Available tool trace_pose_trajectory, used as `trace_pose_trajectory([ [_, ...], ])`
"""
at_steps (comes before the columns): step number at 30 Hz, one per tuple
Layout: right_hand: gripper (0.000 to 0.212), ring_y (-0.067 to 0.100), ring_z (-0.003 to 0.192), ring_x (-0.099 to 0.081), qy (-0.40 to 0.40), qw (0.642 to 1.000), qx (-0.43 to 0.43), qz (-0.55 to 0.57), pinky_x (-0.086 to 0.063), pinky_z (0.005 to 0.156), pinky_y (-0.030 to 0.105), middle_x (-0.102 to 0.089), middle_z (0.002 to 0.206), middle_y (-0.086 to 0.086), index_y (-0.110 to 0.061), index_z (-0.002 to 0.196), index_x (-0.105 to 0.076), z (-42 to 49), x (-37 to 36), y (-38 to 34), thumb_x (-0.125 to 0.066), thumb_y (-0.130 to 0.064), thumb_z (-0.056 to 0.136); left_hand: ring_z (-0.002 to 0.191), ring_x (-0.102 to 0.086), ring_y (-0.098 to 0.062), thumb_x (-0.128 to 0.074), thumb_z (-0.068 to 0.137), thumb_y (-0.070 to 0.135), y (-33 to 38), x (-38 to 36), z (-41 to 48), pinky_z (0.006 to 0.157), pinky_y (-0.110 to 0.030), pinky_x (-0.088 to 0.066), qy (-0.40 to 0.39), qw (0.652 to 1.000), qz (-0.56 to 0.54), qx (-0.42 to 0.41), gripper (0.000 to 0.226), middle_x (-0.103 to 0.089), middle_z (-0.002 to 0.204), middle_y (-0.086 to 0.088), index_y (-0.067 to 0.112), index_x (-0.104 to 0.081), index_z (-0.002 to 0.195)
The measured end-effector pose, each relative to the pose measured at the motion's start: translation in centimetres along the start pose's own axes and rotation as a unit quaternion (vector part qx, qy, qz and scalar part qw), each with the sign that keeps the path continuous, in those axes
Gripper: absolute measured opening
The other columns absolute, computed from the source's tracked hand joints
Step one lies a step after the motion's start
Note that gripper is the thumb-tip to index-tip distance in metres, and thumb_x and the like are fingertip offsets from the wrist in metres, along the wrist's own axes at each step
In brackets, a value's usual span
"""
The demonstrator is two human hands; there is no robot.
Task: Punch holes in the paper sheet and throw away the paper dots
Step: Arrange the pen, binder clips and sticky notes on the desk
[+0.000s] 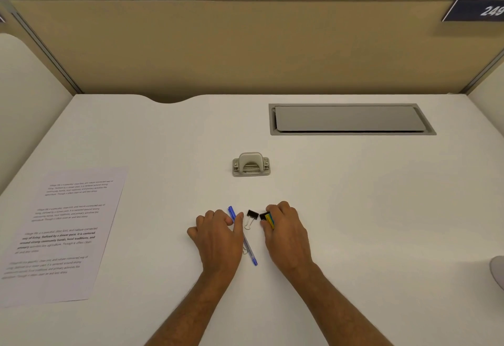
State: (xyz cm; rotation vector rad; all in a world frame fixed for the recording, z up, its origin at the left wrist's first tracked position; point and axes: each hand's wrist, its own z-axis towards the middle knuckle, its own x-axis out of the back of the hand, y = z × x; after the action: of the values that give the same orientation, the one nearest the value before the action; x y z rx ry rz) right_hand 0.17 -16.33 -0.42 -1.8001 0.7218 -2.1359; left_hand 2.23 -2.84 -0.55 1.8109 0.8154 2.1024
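A beige hole punch (251, 164) stands upright in the middle of the white desk (354, 195). A printed paper sheet (62, 234) lies flat at the left, apart from the punch. My left hand (218, 236) rests palm down over a blue pen (243, 236), fingers loosely curled on it. My right hand (286, 234) is closed around a small stack of yellow, green and blue sticky tabs (270, 220) with a black clip at its end. A black binder clip (251, 217) lies between the two hands.
A grey cable hatch (351, 119) is set into the desk at the back right. Tan partition walls (218, 45) close off the back and sides. A grey rounded object (497, 272) shows at the right edge.
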Motion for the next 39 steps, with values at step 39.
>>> trace_pose_trajectory([
  [39, 0.028, 0.019, 0.101, -0.056, -0.029, 0.996, -0.020, 0.077, -0.048, 0.086, 0.027, -0.059, 0.113, 0.007, -0.008, 0.122, -0.063, -0.6, 1.9, 1.0, -0.060, -0.021, 0.098, 0.075, -0.049, -0.020, -0.074, 0.086, 0.033, 0.5, 0.2, 0.2, 0.075, -0.035, -0.028, -0.018, 1.000, -0.003, 0.021, 0.031, -0.056, 0.070, 0.003, 0.019, -0.055, 0.065],
])
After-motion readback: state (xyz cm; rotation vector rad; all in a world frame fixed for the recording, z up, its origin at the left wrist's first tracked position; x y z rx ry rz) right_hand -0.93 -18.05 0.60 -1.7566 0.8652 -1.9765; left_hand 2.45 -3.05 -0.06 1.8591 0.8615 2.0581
